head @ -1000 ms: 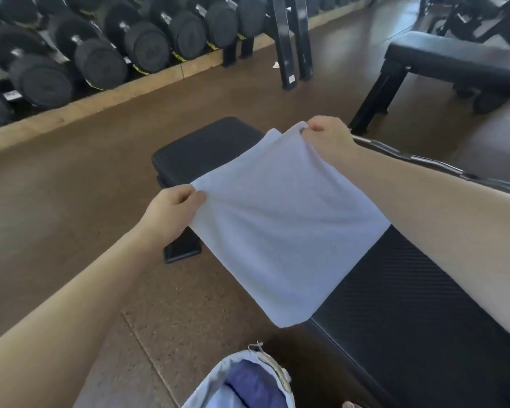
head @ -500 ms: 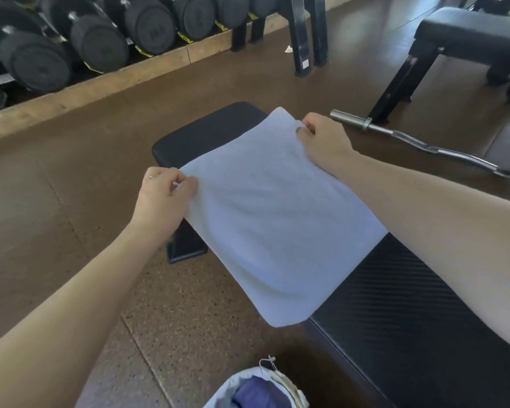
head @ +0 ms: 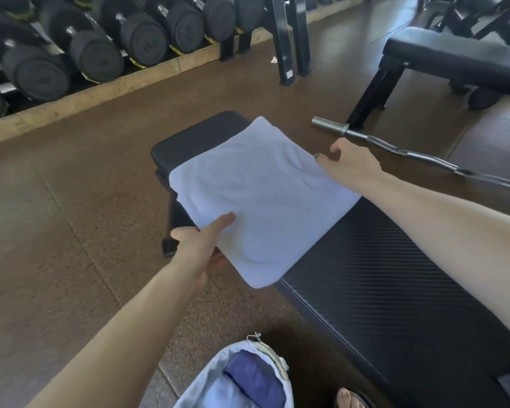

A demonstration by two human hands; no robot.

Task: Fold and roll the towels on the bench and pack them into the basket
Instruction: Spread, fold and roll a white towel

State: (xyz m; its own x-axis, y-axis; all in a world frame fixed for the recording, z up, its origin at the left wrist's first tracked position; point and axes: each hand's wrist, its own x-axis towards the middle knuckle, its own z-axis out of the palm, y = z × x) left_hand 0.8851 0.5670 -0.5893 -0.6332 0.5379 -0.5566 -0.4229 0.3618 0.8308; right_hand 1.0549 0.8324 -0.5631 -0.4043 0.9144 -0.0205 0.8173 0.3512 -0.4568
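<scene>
A pale blue towel (head: pixel 265 198) lies spread across the far end of the black desk (head: pixel 380 293), one corner hanging over its near edge. The left hand (head: pixel 202 245) pinches that overhanging edge, thumb on top. The right hand (head: pixel 351 164) rests at the towel's far side, fingers loosely curled, holding nothing. The basket (head: pixel 242 378) stands on the floor below.

soft daylight fills the gym, brightest upper right, washing out the floor (head: pixel 330 54) there. shadows faint. wide-angle bend curves the edges; dumbbells (head: pixel 80 42) smear slightly; mild softness throughout, no harsh glare.
</scene>
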